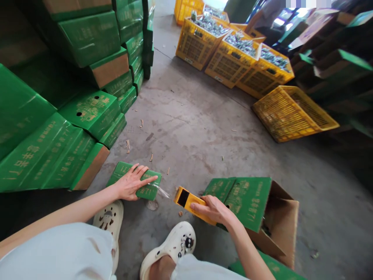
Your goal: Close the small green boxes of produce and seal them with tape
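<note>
My left hand lies with fingers spread on top of a small green carton on the floor between my feet and the stack. From that carton's edge trails a short strip of clear tape. My right hand is closed around a yellow handheld tool with a black panel, which looks like a tape dispenser. Its front end points at the strip; whether they join I cannot tell. Right beside this hand stands an open green carton, its flaps spread and its inside mostly dark.
Green cartons are piled high on the left. Yellow crates filled with small wrapped items stand at the back, near a person. A tilted yellow crate sits at right. White clogs and paper scraps are on the concrete floor.
</note>
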{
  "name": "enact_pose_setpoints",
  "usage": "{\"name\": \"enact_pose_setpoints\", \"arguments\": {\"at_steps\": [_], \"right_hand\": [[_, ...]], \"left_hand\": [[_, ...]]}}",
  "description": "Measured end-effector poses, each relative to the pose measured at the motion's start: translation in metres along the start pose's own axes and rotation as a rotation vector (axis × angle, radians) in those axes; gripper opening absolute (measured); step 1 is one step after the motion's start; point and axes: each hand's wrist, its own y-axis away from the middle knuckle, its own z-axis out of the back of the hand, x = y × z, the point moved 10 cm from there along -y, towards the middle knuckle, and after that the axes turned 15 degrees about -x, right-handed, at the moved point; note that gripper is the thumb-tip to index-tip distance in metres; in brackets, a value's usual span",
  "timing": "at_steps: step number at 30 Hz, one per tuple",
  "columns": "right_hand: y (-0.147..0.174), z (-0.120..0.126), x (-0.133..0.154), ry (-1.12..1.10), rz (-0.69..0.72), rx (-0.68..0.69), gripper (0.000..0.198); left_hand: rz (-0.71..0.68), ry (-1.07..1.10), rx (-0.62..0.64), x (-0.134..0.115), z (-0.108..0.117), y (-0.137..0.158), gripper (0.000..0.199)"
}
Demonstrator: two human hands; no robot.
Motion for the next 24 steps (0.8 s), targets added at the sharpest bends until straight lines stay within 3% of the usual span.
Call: {"name": "enact_pose_setpoints", "arguments": {"at_steps": [5, 9, 13, 15, 19, 24], "right_hand": [[-0.018, -0.014, 0.012, 0.19, 0.03, 0.014, 0.055], [-0.053, -0.045, 0.067, 0.362, 0.037, -0.035, 0.053], [-0.076, -0.068, 0.119, 0.345, 0.039, -0.101, 0.043], [-0.075, -0.069, 0.118, 0.34, 0.018, -0.101, 0.044], [-0.054, -0.054, 0.086, 0.348, -0.008, -0.11, 0.049], [-0.045, -0.036, 0.079, 0.342, 0.08, -0.184, 0.058]], "left_hand": [[-0.014, -0.01, 0.002, -0.004, 0.005, 0.001, 0.115], [0.018, -0.029, 0.03, -0.003, 0.0, 0.002, 0.118], [0.033, -0.043, 0.04, -0.004, -0.002, 0.0, 0.119], [0.022, -0.035, 0.049, -0.003, -0.001, 0.0, 0.122], [0.029, -0.043, 0.067, 0.013, 0.005, 0.009, 0.129], [0.128, -0.088, 0.046, 0.034, 0.017, 0.021, 0.118]]}}
